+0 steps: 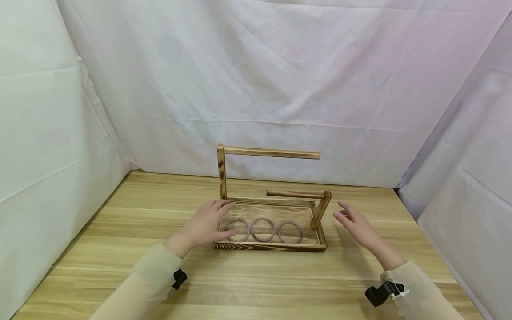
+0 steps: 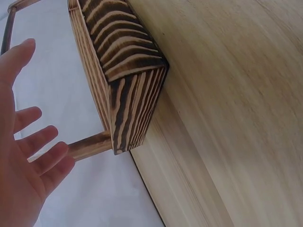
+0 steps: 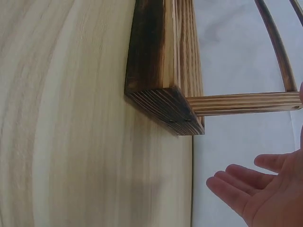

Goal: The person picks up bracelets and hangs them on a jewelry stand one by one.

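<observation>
A wooden tray (image 1: 270, 246) with dark scorched grain sits on the table. Along its front lie three pale purple bangles: a left bangle (image 1: 238, 218), a middle bangle (image 1: 262, 218) and a right bangle (image 1: 290, 222). My left hand (image 1: 203, 226) is over the tray's left end, fingers spread, the thumb overlapping the left bangle in the head view. To the right of the tray, my right hand (image 1: 360, 229) is held apart from it with relaxed fingers. Neither hand holds anything.
A tall post (image 1: 222, 173) rises at the tray's back left, carrying a long bar (image 1: 272, 152) rightward. At the right end, a shorter post (image 1: 321, 210) bears a lower bar (image 1: 295, 194) pointing left. White cloth (image 1: 260, 80) hangs behind the wooden table (image 1: 256, 284) and at both sides.
</observation>
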Tool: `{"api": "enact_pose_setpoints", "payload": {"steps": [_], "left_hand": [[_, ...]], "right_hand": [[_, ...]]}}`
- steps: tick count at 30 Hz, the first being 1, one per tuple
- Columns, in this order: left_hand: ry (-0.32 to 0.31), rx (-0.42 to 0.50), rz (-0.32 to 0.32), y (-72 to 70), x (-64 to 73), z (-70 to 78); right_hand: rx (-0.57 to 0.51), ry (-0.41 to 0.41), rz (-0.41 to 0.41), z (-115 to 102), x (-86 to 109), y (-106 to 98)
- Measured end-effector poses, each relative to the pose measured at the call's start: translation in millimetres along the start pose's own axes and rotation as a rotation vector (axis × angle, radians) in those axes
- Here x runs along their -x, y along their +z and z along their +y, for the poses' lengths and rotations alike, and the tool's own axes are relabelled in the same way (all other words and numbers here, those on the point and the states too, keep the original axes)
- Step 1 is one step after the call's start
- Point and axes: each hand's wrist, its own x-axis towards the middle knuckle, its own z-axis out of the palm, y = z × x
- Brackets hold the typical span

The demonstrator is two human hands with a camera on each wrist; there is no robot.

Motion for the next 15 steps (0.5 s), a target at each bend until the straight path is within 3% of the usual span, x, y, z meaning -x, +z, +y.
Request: {"api": "enact_pose_setpoints", "payload": {"steps": [7,15], "left_hand": [[-0.008,0.039,-0.083,6.1,-7.3,4.3],[-0.051,0.041,-0.182,10.4,-14.5,10.6]], "right_hand": [[-0.187,0.039,-0.065,3.2,-0.1,6.5],[-0.306,0.129,-0.098,6.1,-0.2,15.3]]}}
